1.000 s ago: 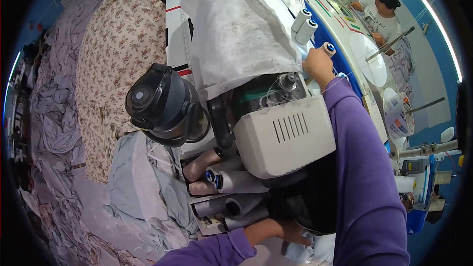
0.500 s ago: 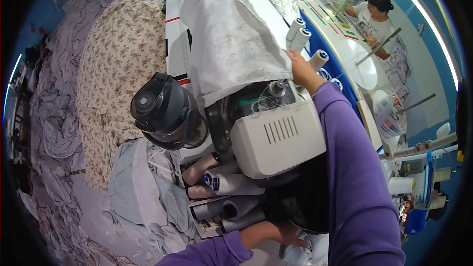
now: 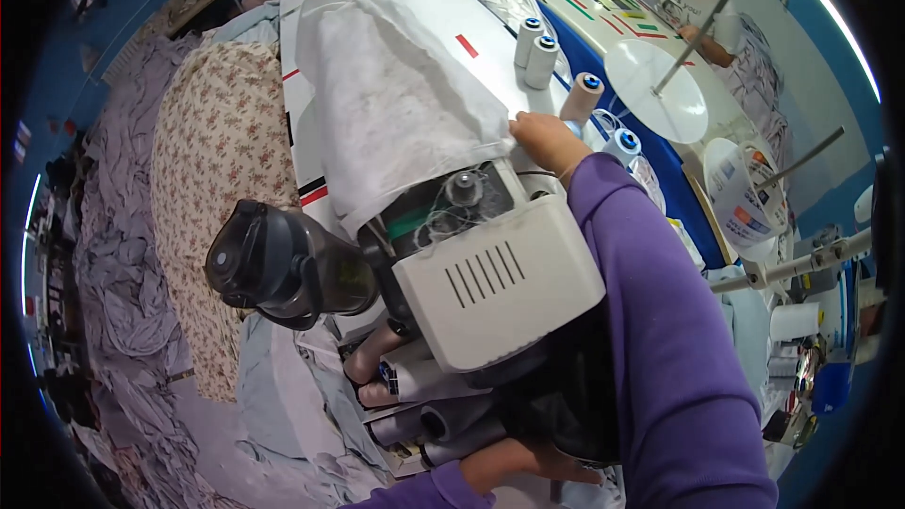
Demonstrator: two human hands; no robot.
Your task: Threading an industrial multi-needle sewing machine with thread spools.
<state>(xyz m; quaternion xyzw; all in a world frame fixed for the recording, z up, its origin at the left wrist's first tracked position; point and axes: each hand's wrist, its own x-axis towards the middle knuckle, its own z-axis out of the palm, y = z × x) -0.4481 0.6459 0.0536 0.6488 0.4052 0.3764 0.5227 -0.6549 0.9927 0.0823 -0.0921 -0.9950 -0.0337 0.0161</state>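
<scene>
A smudged white cloth cover (image 3: 396, 85) drapes over most of a sewing machine, leaving its cream vented housing (image 3: 500, 297) and a thread-wrapped metal knob (image 3: 463, 188) exposed. My right hand (image 3: 551, 143) pinches the cover's right lower corner beside the machine. Low in the picture, my left hand (image 3: 523, 462) reaches under the dark part below the housing. Its visible fingers look stretched out, though some are hidden. A dark grey jug-like bottle (image 3: 292, 264) leans just left of the machine. Grey and pinkish thread cones (image 3: 462, 419) lie in a tray above my left wrist.
Upright thread cones (image 3: 541, 61) line the table's right side. Floral fabric (image 3: 226, 132) and heaped grey cloth (image 3: 132, 264) fill the left. Across a blue divider, a person (image 3: 693, 0) works at another table. White discs on rods (image 3: 657, 90) stand between.
The view has shifted, so the machine and bottle sit lower and further left. My right hand has stayed at the cover's corner, and more of the machine's top shows below the cover's edge.
</scene>
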